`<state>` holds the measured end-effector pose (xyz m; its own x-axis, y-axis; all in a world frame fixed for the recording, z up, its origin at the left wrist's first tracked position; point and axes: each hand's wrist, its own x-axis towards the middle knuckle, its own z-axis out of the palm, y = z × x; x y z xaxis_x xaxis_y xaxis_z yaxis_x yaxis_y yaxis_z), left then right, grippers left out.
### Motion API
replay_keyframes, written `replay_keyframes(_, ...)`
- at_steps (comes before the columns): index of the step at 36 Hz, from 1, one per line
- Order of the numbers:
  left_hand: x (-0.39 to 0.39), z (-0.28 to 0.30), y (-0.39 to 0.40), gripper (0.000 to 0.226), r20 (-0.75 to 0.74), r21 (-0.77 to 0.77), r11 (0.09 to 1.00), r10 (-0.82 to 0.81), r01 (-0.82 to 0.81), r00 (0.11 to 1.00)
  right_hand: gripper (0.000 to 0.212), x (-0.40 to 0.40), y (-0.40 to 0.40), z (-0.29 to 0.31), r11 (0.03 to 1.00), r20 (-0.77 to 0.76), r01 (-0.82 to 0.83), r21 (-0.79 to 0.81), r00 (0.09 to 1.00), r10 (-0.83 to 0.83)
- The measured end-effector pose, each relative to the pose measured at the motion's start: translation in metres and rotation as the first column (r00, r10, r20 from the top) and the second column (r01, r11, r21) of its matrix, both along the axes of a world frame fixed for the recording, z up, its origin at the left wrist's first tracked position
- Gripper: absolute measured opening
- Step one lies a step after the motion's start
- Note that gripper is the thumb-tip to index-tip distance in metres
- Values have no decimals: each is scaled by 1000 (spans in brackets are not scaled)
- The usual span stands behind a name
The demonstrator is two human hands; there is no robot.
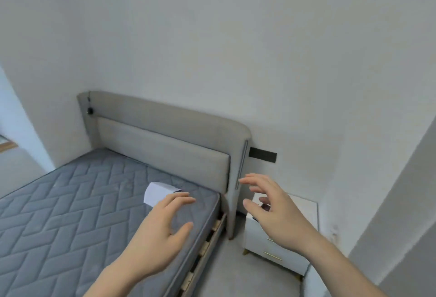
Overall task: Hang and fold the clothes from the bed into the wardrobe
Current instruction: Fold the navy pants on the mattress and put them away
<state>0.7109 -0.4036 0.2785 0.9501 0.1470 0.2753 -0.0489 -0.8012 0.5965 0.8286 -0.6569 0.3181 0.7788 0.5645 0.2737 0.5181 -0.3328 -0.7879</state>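
Both your hands hold nothing: your left hand (pixel 162 223) and right hand (pixel 271 207) reach forward with fingers spread. Just beyond the left fingertips lies a white folded item (pixel 158 191) on the bare mattress (pixel 70 202), probably the next garment. The nightstand (pixel 283 252) stands under your right hand.

No readable text anywhere. White box (pixel 158 193) on the mattress (pixel 70 202): blank faces, dark end too blurred to read. Black plate (pixel 262 155) on the wall: no markings visible. Nightstand (pixel 278 247) fronts plain, no labels or brand marks.
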Motion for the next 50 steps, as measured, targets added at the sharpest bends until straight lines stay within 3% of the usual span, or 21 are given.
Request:
replay_keyframes(6,-82,-12,110,39,-40,5,981,195,-195,980,39,-40,137,-22,982,-40,-186,27,982,187)
replay_keyframes(14,-185,-34,205,41,-83,-24,889,453,-456,888,41,-92,282,-44,901,-119,-433,17,894,432)
replay_keyframes(26,-330,-57,238,43,-150,-63,553,818,-831,556,39,-163,433,-68,610,-165,-792,1,601,782)
replay_keyframes(39,-453,-75,214,40,-227,-41,172,958,-984,177,39,-276,519,-100,245,-207,-967,-67,254,945)
replay_keyframes(45,-498,-81,236,41,-232,-70,101,966,-992,114,40,-322,558,-100,181,-197,-980,-83,195,961)
replay_keyframes(50,-547,-96,272,42,-234,-70,111,964,-991,125,41,-374,597,-114,190,-219,-977,-95,206,954)
